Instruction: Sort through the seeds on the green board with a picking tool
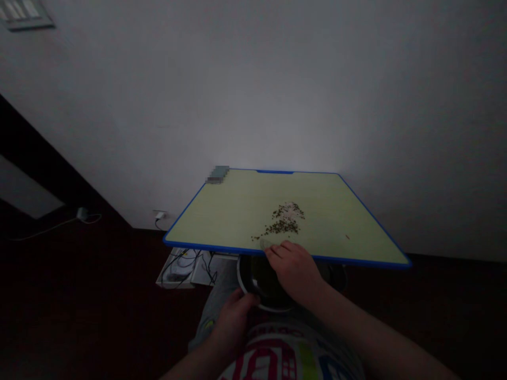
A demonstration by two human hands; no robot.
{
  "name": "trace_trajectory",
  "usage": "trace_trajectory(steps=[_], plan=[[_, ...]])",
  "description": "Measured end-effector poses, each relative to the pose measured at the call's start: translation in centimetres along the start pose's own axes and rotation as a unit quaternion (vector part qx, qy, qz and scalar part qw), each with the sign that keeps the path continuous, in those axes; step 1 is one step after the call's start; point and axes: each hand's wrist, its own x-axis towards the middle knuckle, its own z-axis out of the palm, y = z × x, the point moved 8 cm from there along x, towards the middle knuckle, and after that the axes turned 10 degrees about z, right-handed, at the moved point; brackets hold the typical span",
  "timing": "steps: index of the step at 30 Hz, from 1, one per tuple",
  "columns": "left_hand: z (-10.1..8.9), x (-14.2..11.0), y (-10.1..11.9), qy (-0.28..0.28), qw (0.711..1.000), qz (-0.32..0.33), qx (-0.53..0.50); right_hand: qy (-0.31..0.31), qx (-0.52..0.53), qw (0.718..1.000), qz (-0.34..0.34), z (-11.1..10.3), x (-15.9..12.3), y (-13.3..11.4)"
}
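Observation:
Small dark-brown grains (283,227) lie scattered on the pale yellow tabletop (222,211), with a whitish patch of bits (291,211) just behind them. At the front edge, my right hand (293,266) is closed on a thin translucent piece (264,244), too dim to name exactly; it touches the tabletop near the closest grains. Below that edge, a dark round bowl with a pale rim (242,282) sits at my lap. My left hand (237,311) grips its near-left rim. My right hand and forearm hide part of the bowl, and its contents are too dark to make out.
The table has a raised blue edge (214,248) and stands against a grey wall (277,95). A blurred-out rectangular thing (217,174) lies at its back left corner. Boxes with cables (182,266) are on the floor at left. A small reddish sliver (347,237) lies at right.

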Motion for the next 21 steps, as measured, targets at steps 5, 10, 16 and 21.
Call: trace_trajectory(steps=[5, 10, 16, 21], plan=[[0.0, 0.0, 0.0, -0.010, 1.000, 0.001, 0.008, -0.027, -0.009, 0.999, 0.030, -0.1, 1.0, -0.6], [0.3, -0.4, 0.4, 0.003, 1.000, -0.006, 0.007, -0.035, -0.023, 0.997, 0.060, 0.0, 0.2, 1.1], [0.4, -0.3, 0.4, 0.002, 1.000, -0.002, -0.009, 0.005, 0.015, 0.996, 0.092, -1.0, -0.3, 4.9], [0.2, -0.2, 0.0, -0.003, 1.000, -0.007, 0.002, 0.013, 0.093, 0.990, 0.104, -1.7, 1.2, 5.9]])
